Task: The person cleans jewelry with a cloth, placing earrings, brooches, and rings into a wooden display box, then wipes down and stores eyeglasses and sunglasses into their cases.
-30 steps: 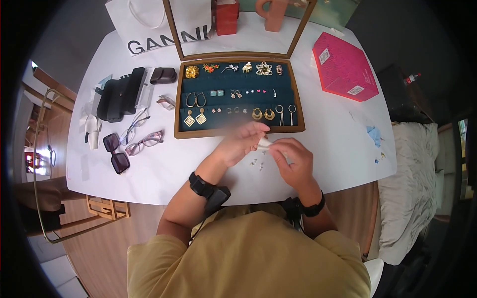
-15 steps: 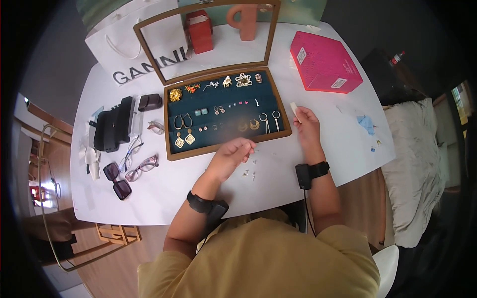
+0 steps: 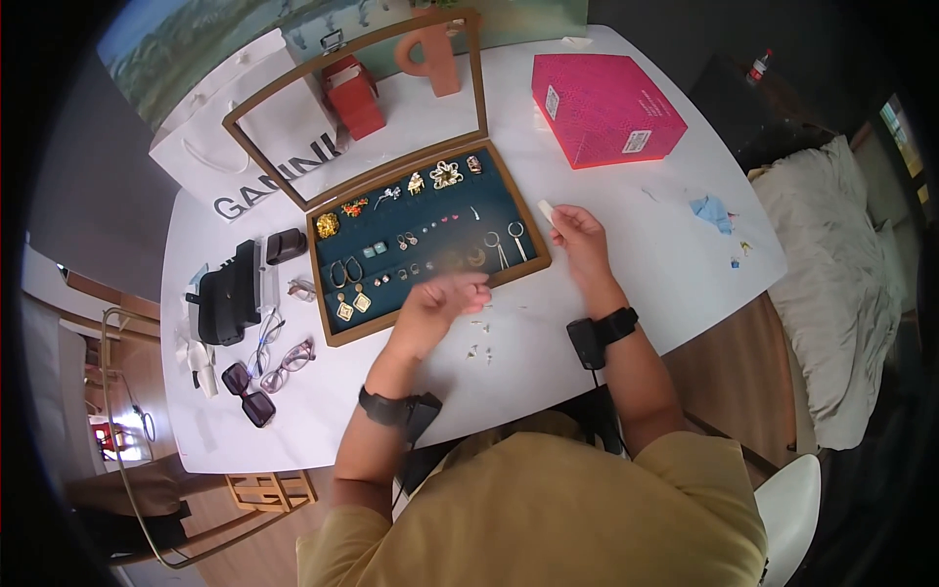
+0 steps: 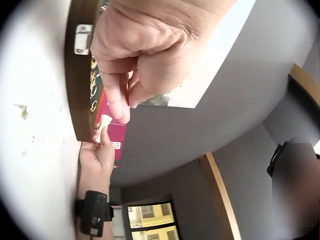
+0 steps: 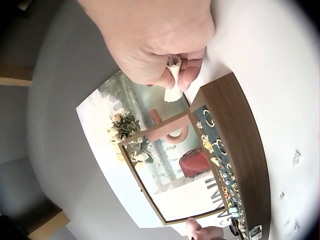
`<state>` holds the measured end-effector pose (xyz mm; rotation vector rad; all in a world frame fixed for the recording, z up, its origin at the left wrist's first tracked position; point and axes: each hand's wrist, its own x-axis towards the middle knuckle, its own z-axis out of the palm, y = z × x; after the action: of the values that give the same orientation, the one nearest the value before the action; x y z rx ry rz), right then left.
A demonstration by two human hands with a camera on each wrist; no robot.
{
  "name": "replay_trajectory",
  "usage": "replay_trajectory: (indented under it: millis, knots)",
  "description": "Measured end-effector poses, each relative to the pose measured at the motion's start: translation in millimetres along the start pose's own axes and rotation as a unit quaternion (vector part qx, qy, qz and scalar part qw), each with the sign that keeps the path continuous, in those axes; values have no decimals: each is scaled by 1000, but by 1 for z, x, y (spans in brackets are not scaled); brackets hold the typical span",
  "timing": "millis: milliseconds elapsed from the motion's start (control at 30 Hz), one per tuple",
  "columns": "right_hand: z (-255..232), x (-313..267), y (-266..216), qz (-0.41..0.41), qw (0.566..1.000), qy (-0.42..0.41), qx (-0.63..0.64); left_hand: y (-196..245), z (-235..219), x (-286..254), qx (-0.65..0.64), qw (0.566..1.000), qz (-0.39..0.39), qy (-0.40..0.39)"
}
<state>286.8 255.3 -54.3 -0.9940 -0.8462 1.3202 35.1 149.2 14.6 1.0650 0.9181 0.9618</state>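
Observation:
My right hand (image 3: pixel 581 243) pinches a small cream-coloured piece of folded cloth (image 5: pixel 173 90) between thumb and fingers, just off the right edge of the jewellery box (image 3: pixel 440 299). The cloth is narrow in the middle and flared at its lower end. My left hand (image 3: pixel 427 311) is over the front edge of the box, its thumb and fingertips brought together; I cannot tell whether something tiny is between them. The box has a wooden frame, a raised glass lid (image 3: pixel 256 147) and a dark green lining with rows of earrings and brooches. Several small studs (image 3: pixel 479 352) lie in front of it.
Sunglasses (image 3: pixel 258 409), clear glasses (image 3: pixel 288 367) and a black case (image 3: pixel 230 298) lie at the left. A white paper bag (image 3: pixel 196 161) stands at the back left, a pink box (image 3: pixel 608 112) at the back right. Light-blue cloth (image 3: pixel 712 213) lies on the right.
My hands have come apart: both were at the cloth, then the right one took it away to the right. The left hand stays near the box's front edge. The head view has turned.

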Motion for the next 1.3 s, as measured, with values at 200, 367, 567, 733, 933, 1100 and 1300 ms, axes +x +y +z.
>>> replay_trajectory:
  millis: [200,367,567,733,933,1100,1300]
  knots:
    - [3,-2,-4,6,1000,1,2,20,-17,52,133,991,28,0]
    - [4,-3,-4,2,1000,1,8,32,-9,95,358,932,33,48]
    - [5,-2,-4,1,1000,3,11,30,-8,130,510,849,128,59]
    - [5,-2,-5,7,1000,-3,11,41,-4,142,561,802,201,30]
    - [7,-2,-6,8,1000,-2,19,30,-10,159,605,751,263,12]
    - [8,-3,-7,13,1000,1,13,27,-6,160,650,710,268,32]
    - [8,-1,-5,11,1000,5,20,22,-5,161,693,642,325,34]
